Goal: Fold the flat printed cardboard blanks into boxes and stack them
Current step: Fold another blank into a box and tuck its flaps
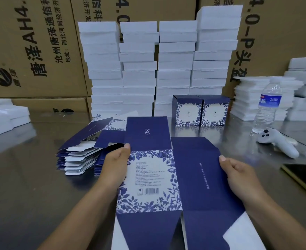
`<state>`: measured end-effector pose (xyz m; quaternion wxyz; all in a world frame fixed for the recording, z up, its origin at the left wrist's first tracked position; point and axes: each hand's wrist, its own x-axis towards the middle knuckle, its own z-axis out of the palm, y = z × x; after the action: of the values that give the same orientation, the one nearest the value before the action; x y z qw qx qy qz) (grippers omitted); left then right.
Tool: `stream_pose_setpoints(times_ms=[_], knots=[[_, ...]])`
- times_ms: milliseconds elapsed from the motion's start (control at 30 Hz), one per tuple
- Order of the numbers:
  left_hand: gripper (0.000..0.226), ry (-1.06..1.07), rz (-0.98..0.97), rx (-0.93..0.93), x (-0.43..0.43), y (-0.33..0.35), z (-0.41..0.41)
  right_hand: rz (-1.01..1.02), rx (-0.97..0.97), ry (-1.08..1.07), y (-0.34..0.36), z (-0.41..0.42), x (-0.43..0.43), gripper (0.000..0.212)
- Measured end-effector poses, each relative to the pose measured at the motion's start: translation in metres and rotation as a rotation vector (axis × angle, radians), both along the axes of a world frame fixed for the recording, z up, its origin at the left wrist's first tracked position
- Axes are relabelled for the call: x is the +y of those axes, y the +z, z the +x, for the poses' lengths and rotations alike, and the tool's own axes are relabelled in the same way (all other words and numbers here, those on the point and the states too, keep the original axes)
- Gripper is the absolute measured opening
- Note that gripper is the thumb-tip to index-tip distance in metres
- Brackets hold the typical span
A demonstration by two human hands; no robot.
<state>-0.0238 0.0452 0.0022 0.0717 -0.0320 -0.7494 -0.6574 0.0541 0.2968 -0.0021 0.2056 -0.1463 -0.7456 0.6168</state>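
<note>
— Above the steel table (22,186), what do the hands grip?
— One flat blank (154,175), spread between them. The left hand (117,165) pinches its left edge, thumb on top, fingers under; the right hand (238,174) pinches the navy side panel likewise.
— Any writing?
— A barcode and small unreadable print on the floral panel. Brown cartons (31,42) behind read "AH4.0". Two folded boxes (187,112) stand beyond the blank

Cartons show Chinese maker's marks
The left brown carton (40,83) reads "唐泽AH4.0" and "沧州唐泽通信科"; the right carton (278,42) reads ".0-P头盔". The cardboard blank (148,177) carries a barcode; its small print is illegible.
</note>
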Motion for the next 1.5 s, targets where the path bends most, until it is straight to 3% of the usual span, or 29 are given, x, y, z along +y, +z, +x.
stream_pose_setpoints(times_ms=[167,500,767,900,1033,1300,1500], knots=[[0.043,-0.060,-0.027,-0.096,0.006,-0.001,0.001,0.032,0.025,-0.102,0.001,0.000,0.009,0.053],[0.043,-0.072,-0.034,0.128,0.003,0.005,0.007,-0.099,0.083,-0.109,-0.004,-0.006,0.000,0.045],[0.042,-0.050,0.015,0.074,0.005,0.001,0.006,0.139,0.049,-0.132,0.001,-0.004,0.003,0.051],[0.043,-0.090,0.092,0.014,0.010,0.002,0.006,0.145,0.063,-0.174,0.002,-0.002,0.007,0.051],[0.047,-0.126,-0.010,0.062,0.010,0.000,0.006,0.155,0.087,-0.204,0.000,-0.002,0.010,0.052],[0.037,-0.018,-0.038,0.170,0.005,-0.003,0.000,-0.046,0.132,-0.090,-0.001,-0.005,0.000,0.049],[0.038,-0.017,0.066,0.081,0.004,0.000,0.001,0.131,0.091,-0.095,-0.002,-0.004,0.003,0.046]])
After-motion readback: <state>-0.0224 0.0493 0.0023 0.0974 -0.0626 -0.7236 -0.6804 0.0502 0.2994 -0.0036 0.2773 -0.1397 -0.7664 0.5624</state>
